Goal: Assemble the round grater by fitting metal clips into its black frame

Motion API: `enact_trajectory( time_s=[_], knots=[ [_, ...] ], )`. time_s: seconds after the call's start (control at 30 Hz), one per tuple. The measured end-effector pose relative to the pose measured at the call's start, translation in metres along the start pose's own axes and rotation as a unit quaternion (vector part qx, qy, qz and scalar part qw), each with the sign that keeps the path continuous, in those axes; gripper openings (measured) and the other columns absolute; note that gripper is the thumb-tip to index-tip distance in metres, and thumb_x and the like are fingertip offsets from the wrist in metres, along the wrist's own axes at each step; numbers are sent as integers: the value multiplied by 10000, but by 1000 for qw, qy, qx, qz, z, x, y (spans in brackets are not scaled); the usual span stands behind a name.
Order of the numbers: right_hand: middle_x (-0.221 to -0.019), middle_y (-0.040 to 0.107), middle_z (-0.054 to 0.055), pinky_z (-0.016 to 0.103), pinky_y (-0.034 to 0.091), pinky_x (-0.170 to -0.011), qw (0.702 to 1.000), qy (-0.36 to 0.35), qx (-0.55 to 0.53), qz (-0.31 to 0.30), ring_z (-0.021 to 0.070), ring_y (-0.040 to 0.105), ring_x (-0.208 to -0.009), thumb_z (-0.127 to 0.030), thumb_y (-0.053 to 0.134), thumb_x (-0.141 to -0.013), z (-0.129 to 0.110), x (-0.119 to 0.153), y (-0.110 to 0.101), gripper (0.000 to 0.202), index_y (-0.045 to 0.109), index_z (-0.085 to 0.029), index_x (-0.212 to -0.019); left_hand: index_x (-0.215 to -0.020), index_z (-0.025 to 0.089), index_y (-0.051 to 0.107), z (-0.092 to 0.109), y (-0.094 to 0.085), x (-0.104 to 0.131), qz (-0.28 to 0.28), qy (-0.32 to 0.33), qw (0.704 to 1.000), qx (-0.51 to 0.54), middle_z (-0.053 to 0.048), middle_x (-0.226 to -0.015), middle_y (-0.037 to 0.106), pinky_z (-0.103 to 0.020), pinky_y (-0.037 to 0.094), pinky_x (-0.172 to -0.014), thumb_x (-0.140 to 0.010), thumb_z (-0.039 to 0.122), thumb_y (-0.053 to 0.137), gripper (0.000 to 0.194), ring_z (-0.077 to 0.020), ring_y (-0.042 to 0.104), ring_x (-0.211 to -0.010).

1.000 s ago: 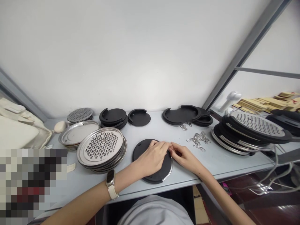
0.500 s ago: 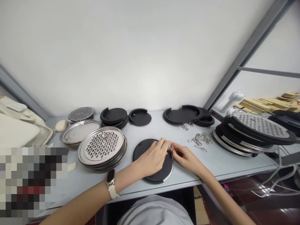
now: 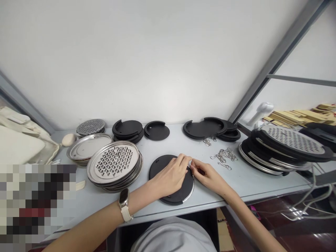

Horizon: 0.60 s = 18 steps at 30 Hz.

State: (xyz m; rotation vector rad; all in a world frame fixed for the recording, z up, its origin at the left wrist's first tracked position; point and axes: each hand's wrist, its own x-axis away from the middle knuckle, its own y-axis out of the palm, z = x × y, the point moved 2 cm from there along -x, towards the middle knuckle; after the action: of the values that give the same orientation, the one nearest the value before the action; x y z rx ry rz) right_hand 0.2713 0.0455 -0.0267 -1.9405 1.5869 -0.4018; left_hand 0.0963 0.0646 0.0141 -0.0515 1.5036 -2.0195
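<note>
My left hand [image 3: 173, 176] lies across a round black grater holder [image 3: 162, 167] on the table, its bent fingers gripping the right rim. A silver metal edge [image 3: 191, 194] shows along the disc's lower right. At that same rim, my right hand [image 3: 204, 174] is closed in a pinch. Between the fingertips of both hands shows a small shiny metal clip [image 3: 190, 163], mostly hidden by the fingers. Loose wire clips [image 3: 222, 154] lie in a small heap right of my right hand. A stack of round metal graters [image 3: 114, 162] stands to the left.
Black holders [image 3: 128, 128] and a single black holder [image 3: 159, 131] sit along the wall, with more holders [image 3: 204, 128] toward the right. Plain metal discs [image 3: 89, 146] are stacked at left. Assembled graters [image 3: 292, 140] form a tall pile at right, near the metal frame post [image 3: 273, 59].
Both hands stay at the disc's right rim with almost no movement. The metal clip between the fingertips shows slightly more clearly.
</note>
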Motion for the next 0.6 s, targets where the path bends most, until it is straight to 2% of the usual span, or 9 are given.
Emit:
enact_trajectory(
  time_s=[0.6],
  knots=[
    [-624,343,-57,233,287,-528,1000,-5,-18,7,118,318,-576,-374,405,-954,-4,1,-1,285,392,-209,-722,-1267,183,343,-3,2,0,7,-14,999,49,-93,-1174,475,-380,424,-968,-926,57,346,363,-219,486,-1107]
  ],
)
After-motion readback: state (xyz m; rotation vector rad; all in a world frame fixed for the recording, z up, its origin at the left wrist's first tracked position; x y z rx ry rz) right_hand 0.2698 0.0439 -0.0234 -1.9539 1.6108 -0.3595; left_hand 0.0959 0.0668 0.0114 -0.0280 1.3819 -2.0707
